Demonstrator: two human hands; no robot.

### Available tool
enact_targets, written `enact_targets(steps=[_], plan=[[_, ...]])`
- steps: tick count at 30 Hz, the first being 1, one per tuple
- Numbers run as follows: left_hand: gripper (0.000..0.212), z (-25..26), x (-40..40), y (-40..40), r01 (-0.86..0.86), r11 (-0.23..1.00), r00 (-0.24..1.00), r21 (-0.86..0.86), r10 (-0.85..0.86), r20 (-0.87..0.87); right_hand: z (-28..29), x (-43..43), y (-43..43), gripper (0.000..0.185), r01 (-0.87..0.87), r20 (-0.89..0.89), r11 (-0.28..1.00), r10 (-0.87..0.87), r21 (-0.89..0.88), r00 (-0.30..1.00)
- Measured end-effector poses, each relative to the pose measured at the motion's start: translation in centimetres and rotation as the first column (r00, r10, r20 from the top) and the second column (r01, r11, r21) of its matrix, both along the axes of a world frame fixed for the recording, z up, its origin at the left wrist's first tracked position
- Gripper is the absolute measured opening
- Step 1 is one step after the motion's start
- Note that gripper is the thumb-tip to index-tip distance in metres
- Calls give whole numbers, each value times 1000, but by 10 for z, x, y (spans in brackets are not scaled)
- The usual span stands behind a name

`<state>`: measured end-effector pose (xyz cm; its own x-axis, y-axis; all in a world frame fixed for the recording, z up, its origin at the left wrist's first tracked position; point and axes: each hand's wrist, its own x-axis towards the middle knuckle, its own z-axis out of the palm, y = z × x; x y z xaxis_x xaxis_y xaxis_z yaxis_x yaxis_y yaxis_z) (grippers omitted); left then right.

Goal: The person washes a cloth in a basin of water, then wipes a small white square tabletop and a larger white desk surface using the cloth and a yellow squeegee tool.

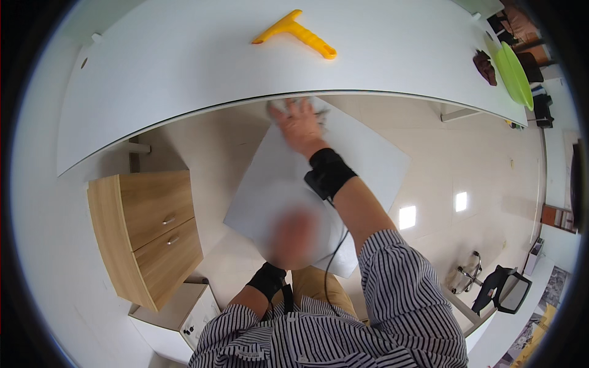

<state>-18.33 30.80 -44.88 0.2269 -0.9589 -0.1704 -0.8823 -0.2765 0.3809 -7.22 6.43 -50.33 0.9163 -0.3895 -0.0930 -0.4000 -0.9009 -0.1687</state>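
Note:
A flat pale grey panel (363, 147), roughly square, lies in front of my body below the table edge. Its far corner reaches up to that edge. My right hand (299, 126) stretches to this far corner, fingers spread, pressing on a crumpled greyish cloth (321, 117) that shows at both sides of the hand. Motion blurs the cloth and fingertips. Near the panel's lower part is my left hand (294, 232), covered by a round blurred patch, so its fingers and grip cannot be made out. Black bands with a cable circle my wrists.
On the white table (184, 60) lies a yellow squeegee-like scraper (297, 34). A dark brown cloth (485, 67) and a green basin (513, 76) sit at its right end. A wooden drawer cabinet (158, 221) stands left; a black office chair (497, 287) is at right.

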Motion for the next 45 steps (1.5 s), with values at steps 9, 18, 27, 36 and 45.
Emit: enact_targets(steps=[9,18,27,36,45], plan=[[49,-14,-3,25,-74,997,996,5,74,-52,18,-64,-29,49,-101,-220,991,79,-91,972],[51,-35,-15,19,-9,995,990,-101,23,139,18,-60,76,42,-555,-30,829,554,-72,832],[51,-32,11,56,-2,962,997,-272,-20,-76,19,-162,17,55,411,15,911,-411,8,911],[66,-21,86,113,-679,660,725,-322,671,-156,54,-151,201,46,14,74,940,-42,341,996],[72,-33,93,99,-513,858,859,22,513,9,32,-266,162,51,686,136,723,-673,-83,727]])
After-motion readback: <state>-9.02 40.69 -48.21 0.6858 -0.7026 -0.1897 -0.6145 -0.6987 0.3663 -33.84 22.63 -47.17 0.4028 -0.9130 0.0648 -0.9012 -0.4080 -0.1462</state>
